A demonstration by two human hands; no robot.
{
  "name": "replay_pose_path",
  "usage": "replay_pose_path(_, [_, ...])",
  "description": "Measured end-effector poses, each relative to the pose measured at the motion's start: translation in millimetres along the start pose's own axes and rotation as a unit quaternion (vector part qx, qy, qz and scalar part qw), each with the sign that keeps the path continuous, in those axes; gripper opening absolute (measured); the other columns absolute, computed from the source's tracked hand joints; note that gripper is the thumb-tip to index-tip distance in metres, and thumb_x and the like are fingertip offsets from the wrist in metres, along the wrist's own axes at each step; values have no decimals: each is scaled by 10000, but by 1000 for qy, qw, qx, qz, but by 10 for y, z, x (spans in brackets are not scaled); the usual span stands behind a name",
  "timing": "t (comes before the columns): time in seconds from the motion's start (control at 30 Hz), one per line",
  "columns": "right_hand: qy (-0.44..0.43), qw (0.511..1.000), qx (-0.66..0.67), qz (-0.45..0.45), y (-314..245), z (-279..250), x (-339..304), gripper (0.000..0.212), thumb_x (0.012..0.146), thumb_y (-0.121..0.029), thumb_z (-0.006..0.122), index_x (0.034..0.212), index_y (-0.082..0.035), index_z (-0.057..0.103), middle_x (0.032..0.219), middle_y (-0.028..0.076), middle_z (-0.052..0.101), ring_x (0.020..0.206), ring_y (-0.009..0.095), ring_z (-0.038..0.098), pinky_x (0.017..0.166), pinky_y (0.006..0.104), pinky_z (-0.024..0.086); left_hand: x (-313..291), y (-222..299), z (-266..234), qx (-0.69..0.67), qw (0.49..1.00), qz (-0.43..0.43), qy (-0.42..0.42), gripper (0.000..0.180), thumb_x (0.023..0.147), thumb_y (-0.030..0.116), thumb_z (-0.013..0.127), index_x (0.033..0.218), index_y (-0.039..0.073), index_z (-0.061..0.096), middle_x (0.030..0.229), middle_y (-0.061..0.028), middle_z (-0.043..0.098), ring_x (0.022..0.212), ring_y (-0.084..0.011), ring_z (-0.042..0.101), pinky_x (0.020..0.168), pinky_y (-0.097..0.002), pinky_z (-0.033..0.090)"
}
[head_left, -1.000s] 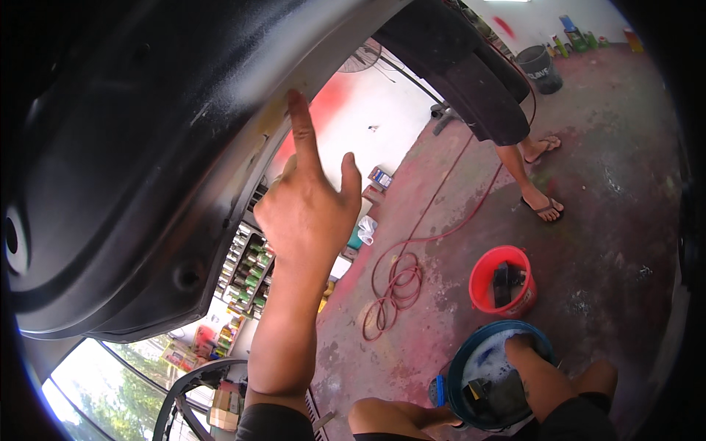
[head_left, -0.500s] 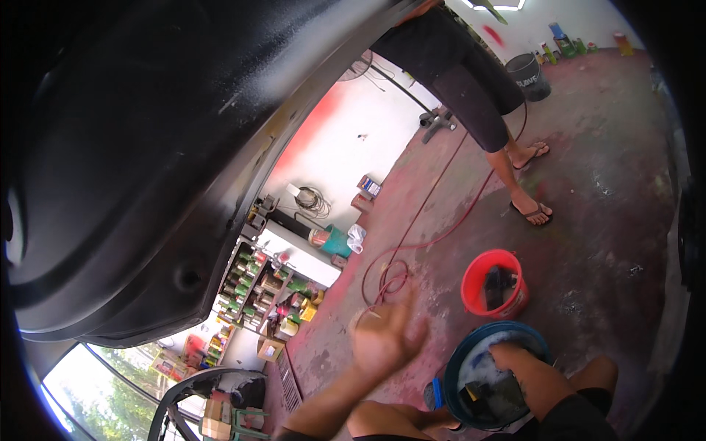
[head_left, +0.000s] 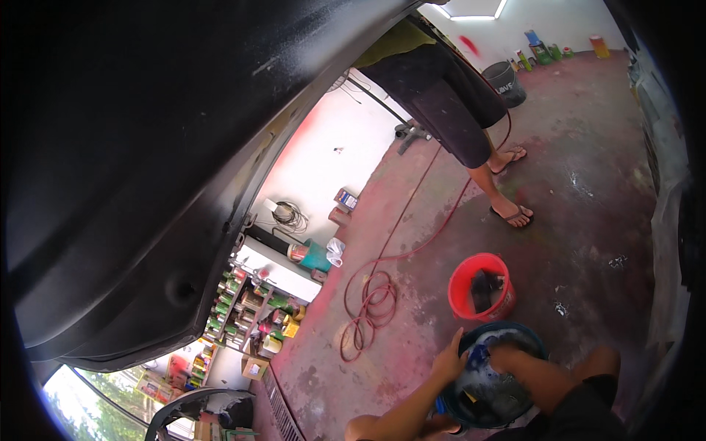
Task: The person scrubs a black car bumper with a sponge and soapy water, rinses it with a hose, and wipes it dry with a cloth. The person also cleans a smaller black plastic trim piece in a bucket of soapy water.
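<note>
Your left hand [head_left: 450, 361] is down at the near rim of the dark blue basin [head_left: 531, 339], fingers draped over its edge and gripping it. The basin sits on the floor right at your knees, full of grey soapy water with something blue, a cloth or sponge, floating by your fingers; which, I cannot tell. Your right hand is harder to read: a forearm or shin crosses the basin, and whether that hand is clenched or loose I cannot tell, since it does not show clearly.

Just beyond the basin stands a red bucket [head_left: 482, 287] with a dark item inside, nearly touching the basin's far rim. A red hose [head_left: 375, 301] lies coiled on the stained concrete floor [head_left: 588, 184] to the left. Another person in flip-flops stands farther off, near a black bin [head_left: 504, 82]. Overhead looms a big black car panel [head_left: 132, 147], dusted pale along its edge.

Watch it here: pull on that rim and the basin could tip, sloshing suds over the floor. Wet concrete beside a looping hose means a slip or snag when you rise, and that panel is right above your head.
</note>
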State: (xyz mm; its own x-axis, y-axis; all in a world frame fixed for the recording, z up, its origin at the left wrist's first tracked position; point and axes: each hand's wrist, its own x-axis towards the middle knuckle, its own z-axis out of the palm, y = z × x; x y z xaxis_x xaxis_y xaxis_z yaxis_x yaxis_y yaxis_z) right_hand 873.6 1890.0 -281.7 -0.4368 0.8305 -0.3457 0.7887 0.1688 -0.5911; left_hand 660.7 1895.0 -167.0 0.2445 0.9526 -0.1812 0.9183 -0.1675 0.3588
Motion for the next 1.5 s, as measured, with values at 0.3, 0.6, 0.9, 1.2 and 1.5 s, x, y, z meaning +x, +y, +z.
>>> replay_pose_path(0.3, [128, 990, 41, 53, -669, -846, -904, 432, 1049, -346, 673, 1362, -48, 686, 1181, 212, 841, 1143, 422, 815, 998, 561, 608, -7, -139, 73, -8, 998, -59, 1, 497, 1053, 211, 648, 1528, 156, 511, 1575, -256, 622, 1335, -524, 673, 1089, -632, 545])
replay_pose_path(0.6, [103, 737, 665, 62, -740, -885, -937, 265, 1063, -142, 756, 1286, -89, 624, 997, 72, 746, 699, 115, 665, 559, 289, 504, 155, -172, 87, -47, 999, 9, 1, 624, 1034, 108, 597, 1638, 174, 456, 1561, -273, 624, 1377, -532, 646, 1110, -607, 543])
replay_pose_path(0.9, [293, 858, 400, -134, -1368, -1946, -866, 300, 1025, -208, 725, 1217, 3, 635, 1093, 272, 727, 960, 468, 737, 883, 536, 560, 84, -199, 87, -30, 999, -11, -5, 573, 1038, 107, 611, 1591, 166, 470, 1541, -263, 634, 1355, -530, 661, 1086, -622, 548])
replay_pose_path(1.2, [308, 925, 213, -70, -980, -1735, -819, 295, 1030, -227, 745, 1253, -38, 710, 1153, 262, 778, 1147, 501, 729, 994, 590, 559, 65, -188, 101, 7, 998, -60, -16, 591, 1055, 149, 629, 1620, 162, 457, 1592, -243, 620, 1336, -550, 672, 1098, -630, 552])
replay_pose_path(1.5, [250, 953, 164, -43, -837, -1831, -873, 317, 993, -176, 801, 1292, -89, 740, 1174, 220, 807, 1119, 440, 775, 981, 526, 596, 26, -187, 100, -2, 999, -51, -3, 533, 1073, 169, 571, 1595, 210, 472, 1592, -211, 619, 1275, -552, 706, 1040, -654, 568])
